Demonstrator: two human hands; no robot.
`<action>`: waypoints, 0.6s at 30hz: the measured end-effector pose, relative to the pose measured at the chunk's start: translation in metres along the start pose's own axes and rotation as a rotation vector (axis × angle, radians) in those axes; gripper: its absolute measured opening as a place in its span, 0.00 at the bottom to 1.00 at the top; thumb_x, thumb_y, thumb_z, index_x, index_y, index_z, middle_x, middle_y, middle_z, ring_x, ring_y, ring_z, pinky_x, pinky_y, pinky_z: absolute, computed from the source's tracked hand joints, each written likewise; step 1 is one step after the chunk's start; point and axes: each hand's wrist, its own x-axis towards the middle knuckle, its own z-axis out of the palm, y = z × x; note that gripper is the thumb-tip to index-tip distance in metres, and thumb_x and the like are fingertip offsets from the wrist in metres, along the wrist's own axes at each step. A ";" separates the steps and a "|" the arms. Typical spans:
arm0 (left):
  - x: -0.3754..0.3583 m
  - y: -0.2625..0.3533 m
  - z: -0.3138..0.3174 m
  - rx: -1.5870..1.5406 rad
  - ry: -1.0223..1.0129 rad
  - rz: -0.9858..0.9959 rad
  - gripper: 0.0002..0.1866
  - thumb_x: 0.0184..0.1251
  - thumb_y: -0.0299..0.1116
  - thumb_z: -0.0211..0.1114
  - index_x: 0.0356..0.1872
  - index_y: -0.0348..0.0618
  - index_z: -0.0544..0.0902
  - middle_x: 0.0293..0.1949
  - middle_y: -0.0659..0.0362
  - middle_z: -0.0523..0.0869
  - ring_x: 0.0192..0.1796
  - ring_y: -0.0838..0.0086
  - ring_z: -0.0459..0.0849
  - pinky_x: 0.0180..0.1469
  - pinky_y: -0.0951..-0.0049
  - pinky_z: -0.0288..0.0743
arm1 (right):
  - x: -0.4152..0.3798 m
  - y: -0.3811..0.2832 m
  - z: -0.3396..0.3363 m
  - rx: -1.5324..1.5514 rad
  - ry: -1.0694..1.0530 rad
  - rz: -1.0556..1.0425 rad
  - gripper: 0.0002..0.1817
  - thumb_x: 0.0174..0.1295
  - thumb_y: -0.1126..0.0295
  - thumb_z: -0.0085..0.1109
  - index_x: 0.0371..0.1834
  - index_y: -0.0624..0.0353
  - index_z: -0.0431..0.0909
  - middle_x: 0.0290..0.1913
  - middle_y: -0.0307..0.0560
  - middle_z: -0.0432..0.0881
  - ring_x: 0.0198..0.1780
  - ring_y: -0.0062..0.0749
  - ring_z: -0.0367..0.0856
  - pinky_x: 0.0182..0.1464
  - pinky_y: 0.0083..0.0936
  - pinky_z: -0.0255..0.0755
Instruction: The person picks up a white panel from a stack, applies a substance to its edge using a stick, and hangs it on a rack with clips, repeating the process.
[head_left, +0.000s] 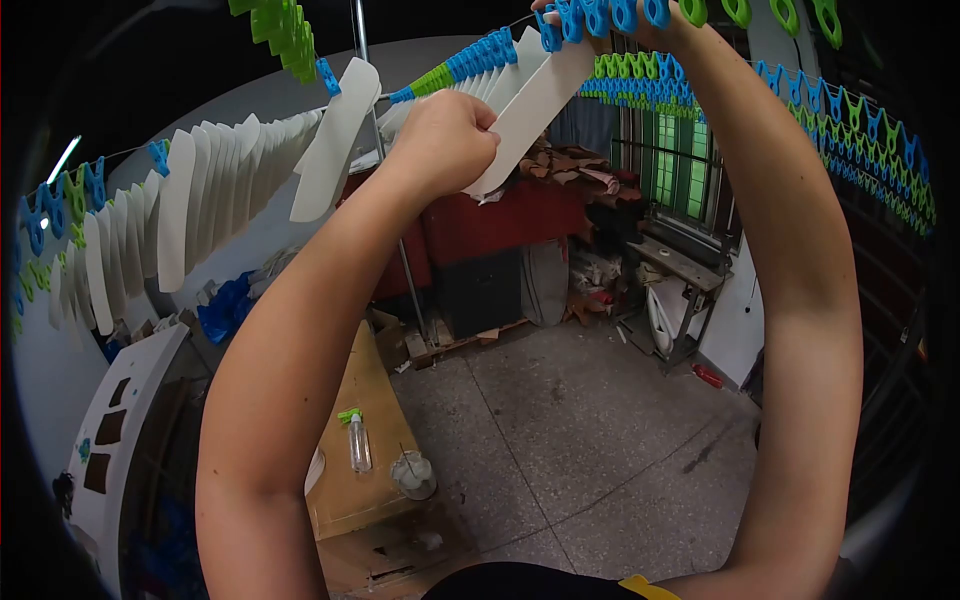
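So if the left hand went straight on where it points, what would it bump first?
Probably the white strip the left hand holds, since that lies right ahead; after that, maybe the blue clips, though depth is unclear.

Open between the arms (270,430), down to the floor (590,450). Blocked above by pegs (595,18), at left by hanging strips (176,210) and a pole (361,30), at right by peg rows (855,110). Obstructed lower left by the table (383,400).
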 end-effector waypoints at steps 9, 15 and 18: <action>-0.002 0.000 0.004 -0.020 0.033 -0.004 0.13 0.57 0.33 0.64 0.39 0.37 0.88 0.35 0.46 0.88 0.39 0.56 0.87 0.49 0.64 0.79 | 0.002 0.007 0.001 -0.080 0.059 -0.063 0.20 0.62 0.58 0.63 0.54 0.56 0.80 0.49 0.41 0.82 0.48 0.27 0.75 0.53 0.29 0.68; -0.013 -0.017 0.001 0.007 0.012 0.003 0.17 0.58 0.35 0.67 0.44 0.34 0.86 0.38 0.45 0.87 0.42 0.55 0.87 0.50 0.64 0.79 | -0.018 -0.050 0.045 -0.116 0.091 -0.119 0.20 0.62 0.58 0.63 0.53 0.56 0.80 0.49 0.42 0.82 0.49 0.27 0.75 0.54 0.29 0.68; -0.038 -0.022 -0.015 0.023 0.015 -0.008 0.17 0.58 0.35 0.68 0.45 0.32 0.85 0.39 0.44 0.87 0.42 0.55 0.87 0.49 0.63 0.79 | -0.032 -0.058 0.050 -0.130 0.105 -0.147 0.20 0.62 0.58 0.63 0.53 0.56 0.80 0.49 0.42 0.82 0.49 0.28 0.75 0.54 0.29 0.68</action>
